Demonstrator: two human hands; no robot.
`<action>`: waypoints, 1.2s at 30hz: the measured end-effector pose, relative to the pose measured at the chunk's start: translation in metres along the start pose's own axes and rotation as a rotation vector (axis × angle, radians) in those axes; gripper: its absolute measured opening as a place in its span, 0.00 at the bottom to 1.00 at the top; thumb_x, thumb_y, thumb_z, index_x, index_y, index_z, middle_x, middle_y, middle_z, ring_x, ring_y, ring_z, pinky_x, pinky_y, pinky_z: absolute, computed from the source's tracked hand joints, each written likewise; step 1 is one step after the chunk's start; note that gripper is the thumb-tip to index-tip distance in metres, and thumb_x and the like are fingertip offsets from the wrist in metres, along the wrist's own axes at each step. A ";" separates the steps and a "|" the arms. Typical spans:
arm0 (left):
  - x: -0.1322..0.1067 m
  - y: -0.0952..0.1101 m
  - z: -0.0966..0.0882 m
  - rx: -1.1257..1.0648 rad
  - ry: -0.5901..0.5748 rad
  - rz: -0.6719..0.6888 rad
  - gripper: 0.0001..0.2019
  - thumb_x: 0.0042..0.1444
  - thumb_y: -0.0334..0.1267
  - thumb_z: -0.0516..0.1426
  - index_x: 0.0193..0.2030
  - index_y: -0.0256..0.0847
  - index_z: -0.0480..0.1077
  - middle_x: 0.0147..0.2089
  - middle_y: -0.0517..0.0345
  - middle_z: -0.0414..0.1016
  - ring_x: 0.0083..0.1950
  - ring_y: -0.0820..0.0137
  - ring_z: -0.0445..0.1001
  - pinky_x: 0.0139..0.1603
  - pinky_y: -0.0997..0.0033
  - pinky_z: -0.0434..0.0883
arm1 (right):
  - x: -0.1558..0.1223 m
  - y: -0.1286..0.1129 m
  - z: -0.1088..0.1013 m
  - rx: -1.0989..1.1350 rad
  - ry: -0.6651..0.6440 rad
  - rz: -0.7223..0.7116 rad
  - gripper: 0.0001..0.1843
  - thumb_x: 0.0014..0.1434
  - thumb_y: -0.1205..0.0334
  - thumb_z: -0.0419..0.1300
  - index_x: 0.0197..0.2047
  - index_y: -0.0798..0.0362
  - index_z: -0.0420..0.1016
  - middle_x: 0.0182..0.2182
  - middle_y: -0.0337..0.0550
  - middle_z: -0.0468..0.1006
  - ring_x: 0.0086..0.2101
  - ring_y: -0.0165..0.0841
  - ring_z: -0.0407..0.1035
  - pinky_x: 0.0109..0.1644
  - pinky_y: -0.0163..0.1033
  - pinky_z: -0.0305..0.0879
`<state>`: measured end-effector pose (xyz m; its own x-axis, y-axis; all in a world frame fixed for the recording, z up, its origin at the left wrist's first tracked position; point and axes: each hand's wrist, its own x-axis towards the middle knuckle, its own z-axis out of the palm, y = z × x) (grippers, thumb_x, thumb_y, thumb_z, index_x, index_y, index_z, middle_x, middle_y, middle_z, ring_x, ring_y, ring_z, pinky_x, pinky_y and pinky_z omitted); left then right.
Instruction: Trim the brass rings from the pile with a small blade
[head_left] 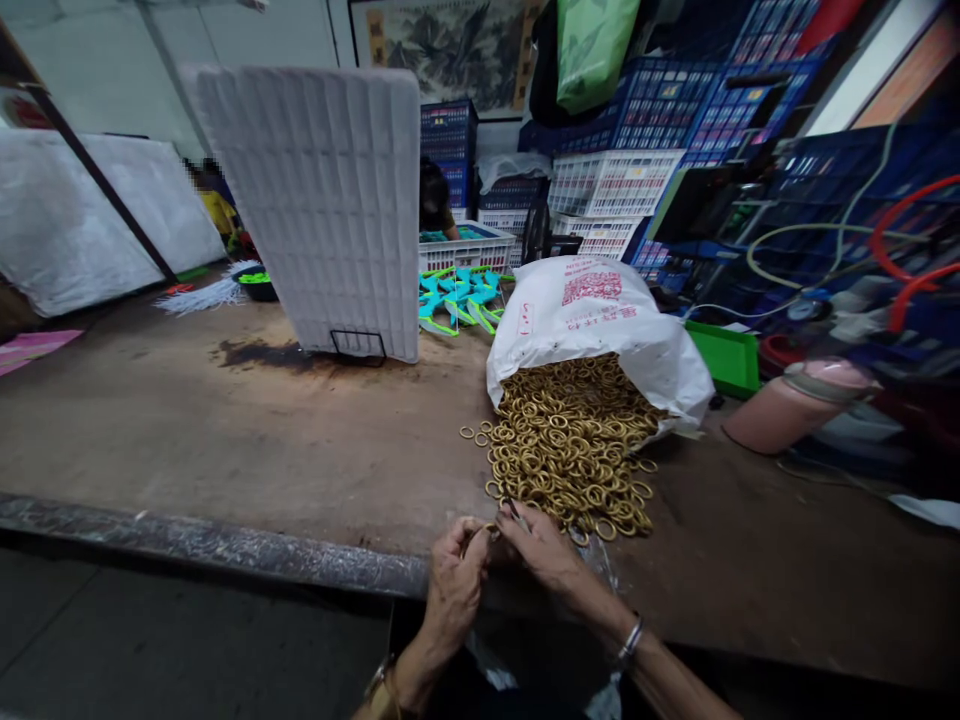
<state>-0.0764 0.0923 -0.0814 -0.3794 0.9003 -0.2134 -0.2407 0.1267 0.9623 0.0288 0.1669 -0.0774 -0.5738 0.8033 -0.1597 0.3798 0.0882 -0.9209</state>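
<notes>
My left hand (pixel 456 570) and my right hand (pixel 541 548) meet at the near edge of the brown table (pixel 247 440), both closed in a pinch. Between their fingertips sits a small brass ring (pixel 491 530). My right fingers also pinch a thin dark piece that I cannot make out. Just beyond them a heap of brass rings (pixel 570 445) spills from a white plastic sack (pixel 592 320) lying on its side. A few loose rings lie at the heap's left edge.
A white moulded tray (pixel 330 200) stands upright on a wire stand mid-table. Behind it lie teal and green plastic parts (pixel 459 298) and white baskets. Blue and white crates stack at the back right, with hoses and a pink cylinder (pixel 802 400). Other people sit far behind.
</notes>
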 end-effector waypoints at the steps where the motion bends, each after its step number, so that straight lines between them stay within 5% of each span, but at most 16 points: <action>1: -0.001 0.001 0.001 0.011 -0.008 0.028 0.15 0.47 0.49 0.55 0.24 0.37 0.64 0.19 0.66 0.59 0.20 0.80 0.56 0.21 0.81 0.56 | -0.001 0.002 0.002 0.052 -0.019 0.051 0.18 0.54 0.48 0.46 0.22 0.53 0.59 0.16 0.31 0.58 0.19 0.24 0.52 0.23 0.30 0.49; 5: -0.005 0.004 0.001 0.001 -0.068 -0.060 0.15 0.48 0.49 0.55 0.26 0.37 0.64 0.19 0.65 0.61 0.18 0.80 0.55 0.18 0.81 0.53 | -0.004 0.006 0.004 0.116 -0.006 0.150 0.18 0.54 0.49 0.46 0.21 0.52 0.58 0.14 0.29 0.55 0.17 0.23 0.49 0.21 0.29 0.47; 10: -0.008 0.004 0.001 -0.107 -0.172 -0.220 0.17 0.47 0.52 0.54 0.28 0.39 0.60 0.19 0.67 0.60 0.16 0.82 0.54 0.15 0.82 0.47 | -0.004 0.000 -0.003 -0.016 0.046 0.003 0.14 0.50 0.52 0.51 0.22 0.53 0.59 0.18 0.31 0.60 0.22 0.25 0.54 0.25 0.29 0.51; 18: -0.009 0.008 0.006 -0.113 -0.163 -0.185 0.17 0.49 0.52 0.53 0.27 0.39 0.58 0.20 0.68 0.58 0.16 0.83 0.52 0.15 0.83 0.46 | -0.007 0.004 -0.013 -0.291 0.115 -0.102 0.12 0.55 0.59 0.45 0.23 0.53 0.60 0.19 0.34 0.62 0.23 0.26 0.56 0.27 0.30 0.51; 24: -0.008 0.016 0.009 -0.081 -0.112 -0.191 0.19 0.44 0.54 0.55 0.26 0.39 0.59 0.19 0.67 0.60 0.16 0.83 0.54 0.16 0.82 0.49 | -0.018 0.003 -0.008 -0.591 0.027 -0.133 0.12 0.43 0.75 0.46 0.28 0.51 0.64 0.23 0.37 0.71 0.25 0.28 0.62 0.29 0.29 0.50; 31: -0.010 0.012 0.008 -0.074 -0.100 -0.056 0.19 0.43 0.55 0.56 0.23 0.39 0.60 0.17 0.67 0.59 0.16 0.82 0.54 0.16 0.81 0.51 | -0.018 -0.001 -0.006 -0.791 -0.016 -0.120 0.15 0.42 0.76 0.47 0.33 0.52 0.65 0.25 0.40 0.73 0.26 0.29 0.65 0.28 0.31 0.47; 36: -0.021 0.019 0.004 -0.141 -0.171 -0.150 0.17 0.46 0.52 0.56 0.25 0.39 0.61 0.17 0.67 0.60 0.15 0.82 0.53 0.14 0.81 0.49 | -0.008 -0.001 -0.019 -0.952 0.113 -0.029 0.12 0.47 0.75 0.48 0.34 0.53 0.65 0.23 0.41 0.72 0.23 0.30 0.64 0.26 0.35 0.42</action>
<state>-0.0691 0.0771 -0.0579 -0.1765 0.9345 -0.3091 -0.4094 0.2159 0.8864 0.0468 0.1720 -0.0680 -0.5376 0.8410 -0.0602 0.8255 0.5104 -0.2410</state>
